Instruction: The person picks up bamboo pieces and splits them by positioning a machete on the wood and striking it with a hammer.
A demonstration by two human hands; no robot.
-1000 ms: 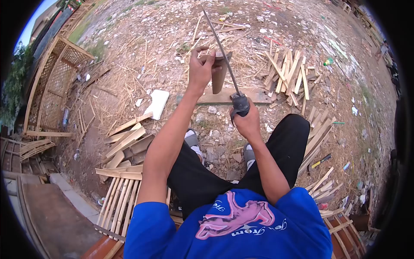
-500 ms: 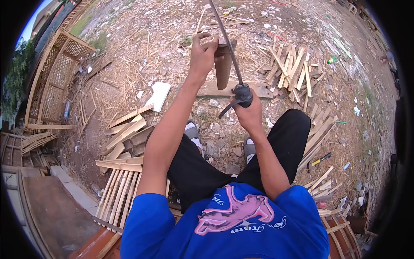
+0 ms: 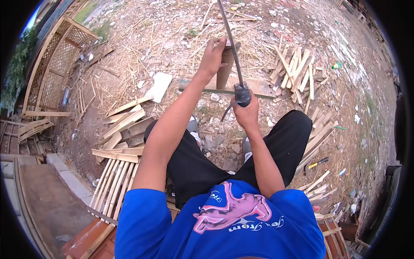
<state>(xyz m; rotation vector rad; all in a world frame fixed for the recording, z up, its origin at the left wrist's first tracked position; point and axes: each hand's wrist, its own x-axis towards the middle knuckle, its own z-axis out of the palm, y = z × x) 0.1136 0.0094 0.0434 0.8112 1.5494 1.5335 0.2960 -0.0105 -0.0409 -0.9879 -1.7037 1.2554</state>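
Note:
Ahead of the knees, my left hand (image 3: 213, 58) grips the top of an upright brown wooden piece (image 3: 224, 71). The piece's lower end is at a flat plank (image 3: 254, 86) lying on the ground. My right hand (image 3: 247, 111) is closed round the dark wrapped handle of a long blade (image 3: 233, 49), with a loose strap hanging from the handle. The blade points up and away, passing across the top of the wooden piece beside my left fingers. Whether the blade touches the wood I cannot tell.
Split wood strips (image 3: 297, 71) lie in a heap at the right, and more pieces (image 3: 125, 125) at the left. A white slab (image 3: 159, 87) is left of the plank. A yellow-and-black tool (image 3: 318, 162) lies at the right. A lattice frame (image 3: 54, 64) stands far left.
The wooden piece has come down to the plank, with my left hand still on it. The blade has shifted slightly right in view and the strap hangs lower.

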